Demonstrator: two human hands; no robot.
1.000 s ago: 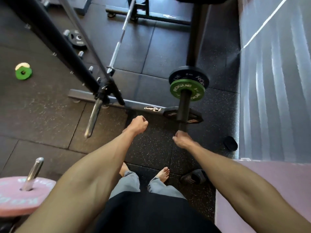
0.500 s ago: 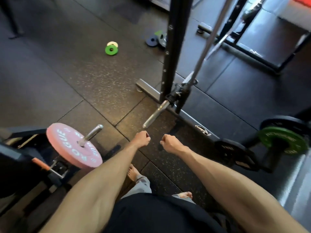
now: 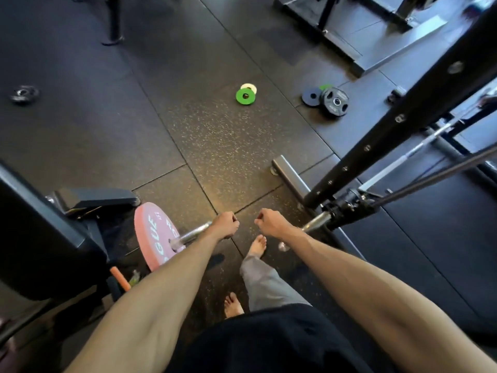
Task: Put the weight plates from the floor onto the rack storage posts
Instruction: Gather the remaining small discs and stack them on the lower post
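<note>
Pink plate (image 3: pixel 157 235), the largest, sits on a chrome post (image 3: pixel 192 234) left of the rack upright (image 3: pixel 390 130). Black plate (image 3: pixel 335 101), blue-grey plate (image 3: pixel 312 96) and green plate (image 3: pixel 245 96) lie on the floor (image 3: pixel 215 135) left of that upright, well apart from the left hand (image 3: pixel 226 224) and right hand (image 3: pixel 270 222), whose fingers are curled and empty. The upright stood farther left in view earlier.

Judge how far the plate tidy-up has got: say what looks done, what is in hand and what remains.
Done: one pink plate sits on a metal peg. In hand: nothing; the left hand and right hand are curled and empty. Remaining: the green plate and white plate, the blue plate and black plate, and a dark plate far left all lie on the floor.
</note>
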